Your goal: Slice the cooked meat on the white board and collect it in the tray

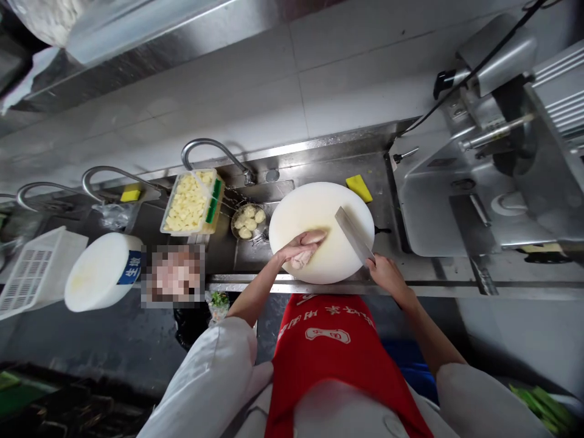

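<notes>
The step in hand looks like preparing a cut: the left hand (293,246) lies over a pale pink, soft-looking piece of raw meat (302,260), pressing or gripping it, with the fingers partly hiding where hand ends and meat begins. The meat rests on the thick, round, white cutting board (298,210), left of its middle and toward the near edge, and the board sits on the stainless-steel counter (340,165). The right hand (387,277) is closed around the handle of a broad, grey metal cleaver (353,234), whose blade is over the right half of the board, apart from the meat; whether its edge touches the board I cannot tell. As far as it shows, the meat's long axis runs slantwise, from near left to far right, though the covering hand leaves its true ends uncertain. The cleaver points far left, its handle near right, so the blade lies roughly across the line of the meat. If a cut is meant, the next move would call for bringing the blade leftward to the meat, with the left fingertips tucked clear and the piece held steady.
</notes>
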### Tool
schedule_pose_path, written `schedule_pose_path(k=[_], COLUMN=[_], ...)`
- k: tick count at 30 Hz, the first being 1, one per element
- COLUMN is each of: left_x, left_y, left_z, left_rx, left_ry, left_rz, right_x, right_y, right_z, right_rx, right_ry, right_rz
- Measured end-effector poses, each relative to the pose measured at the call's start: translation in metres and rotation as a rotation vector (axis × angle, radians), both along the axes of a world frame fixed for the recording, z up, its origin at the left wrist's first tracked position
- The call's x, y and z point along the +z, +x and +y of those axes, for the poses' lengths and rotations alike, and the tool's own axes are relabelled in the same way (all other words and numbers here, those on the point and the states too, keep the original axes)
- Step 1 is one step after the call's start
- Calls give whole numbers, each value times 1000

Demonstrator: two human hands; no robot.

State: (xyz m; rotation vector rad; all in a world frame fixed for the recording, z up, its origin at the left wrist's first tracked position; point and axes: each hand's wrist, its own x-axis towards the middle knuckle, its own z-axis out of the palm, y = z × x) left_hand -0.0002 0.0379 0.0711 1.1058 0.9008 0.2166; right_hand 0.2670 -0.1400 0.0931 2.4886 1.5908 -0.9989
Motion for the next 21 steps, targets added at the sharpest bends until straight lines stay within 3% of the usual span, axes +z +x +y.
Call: schedule_pose_path(k=[4, 6, 8, 12, 14, 17, 21], left_x=[5, 8, 9, 3, -4, -14, -21], left_y=[2, 3, 5, 7, 5, 2, 11], left_z=[1, 6, 10, -2, -13, -22, -13], left_rx=[-83, -133, -177, -215, -293, -362, -212], left_ry=[-79, -41, 183, 963, 1205, 1320, 1292], left_rz=[-4, 29, 77, 319, 444, 471, 378], right_x=[1, 2, 3, 4, 5, 8, 17], right_y=[-1, -1, -1, -2, -3, -4, -13], right_z=[-1, -1, 0, 1, 1, 2, 10], right_rx=[-15, -26, -33, -38, -36, 1, 97], right_ry=[-4, -13, -26, -44, -56, -51, -10], right_rz=[23, 37, 37, 22, 15, -10, -72])
